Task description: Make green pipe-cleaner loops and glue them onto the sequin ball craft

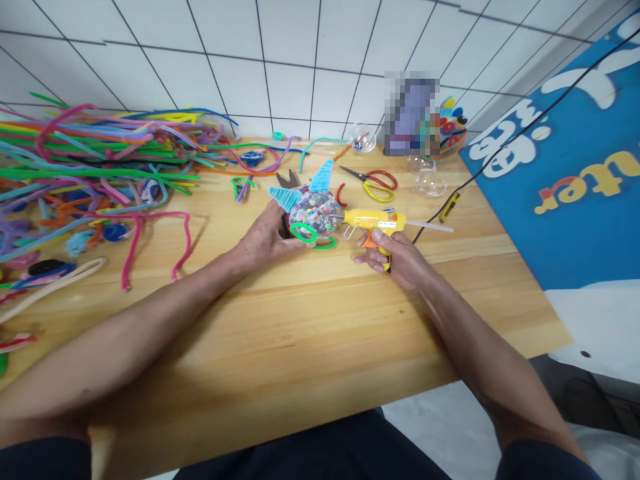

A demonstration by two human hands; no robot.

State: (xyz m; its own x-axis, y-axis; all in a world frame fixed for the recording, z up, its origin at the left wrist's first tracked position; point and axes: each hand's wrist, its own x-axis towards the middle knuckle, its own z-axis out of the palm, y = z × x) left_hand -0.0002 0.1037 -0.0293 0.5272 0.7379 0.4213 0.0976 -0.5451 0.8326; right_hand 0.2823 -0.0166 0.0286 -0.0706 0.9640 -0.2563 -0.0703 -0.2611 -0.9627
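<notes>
My left hand (pixel 265 237) is closed around the left side of a round, speckled multicoloured ball (pixel 313 212). Two light-blue ear-like pieces (pixel 323 176) stick up from the ball's top, and a green pipe-cleaner ring (pixel 303 232) sits on its lower front. A curved green pipe-cleaner piece (pixel 325 244) shows just below. In my right hand (pixel 395 253) is a yellow hot glue gun (pixel 373 219), held by its grip with fingers by the orange trigger. Its nozzle points left and meets the ball's right edge; whether it touches is unclear. A clear glue stick (pixel 433 226) juts from its back.
Pipe cleaners (pixel 100 153) in many colours heap up at the left. Behind the ball lie red-and-yellow scissors (pixel 373 183) and a short red pipe-cleaner piece (pixel 341 195). Clear plastic domes (pixel 431 182), a yellow cutter (pixel 450 207) and a black cord (pixel 495 157) are at the right.
</notes>
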